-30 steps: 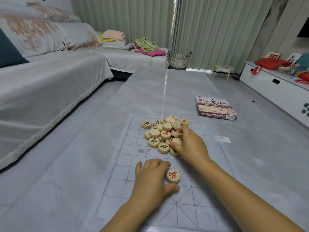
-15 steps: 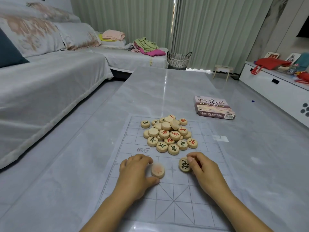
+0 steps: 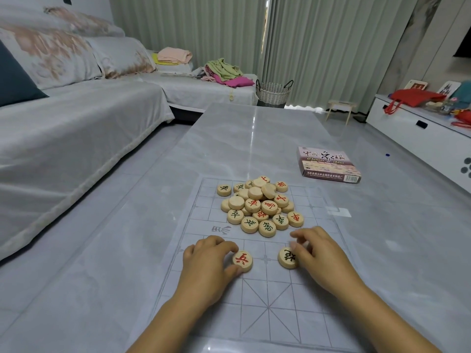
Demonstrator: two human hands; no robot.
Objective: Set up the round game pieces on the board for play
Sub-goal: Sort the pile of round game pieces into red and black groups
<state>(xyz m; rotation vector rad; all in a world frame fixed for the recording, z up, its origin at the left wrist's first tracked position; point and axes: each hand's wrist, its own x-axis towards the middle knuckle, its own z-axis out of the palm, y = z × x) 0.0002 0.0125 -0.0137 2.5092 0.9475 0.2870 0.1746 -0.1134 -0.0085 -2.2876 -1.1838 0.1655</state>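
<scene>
on the board (image 3: pixel 209 281), the left hand (image 3: pixel 207 266) pinches a red-marked piece (image 3: pixel 242 261); the right hand (image 3: pixel 318 256) grips a dark-marked piece (image 3: pixel 287 257). the pile of pieces (image 3: pixel 260 207) sits just beyond them on the desk (image 3: pixel 242 138).

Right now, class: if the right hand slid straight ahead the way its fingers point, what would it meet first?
The right hand points forward and slightly left, toward the pile of pieces. It would likely first meet the pile's near-right edge, about the red-marked piece, though depth is hard to judge.
</scene>
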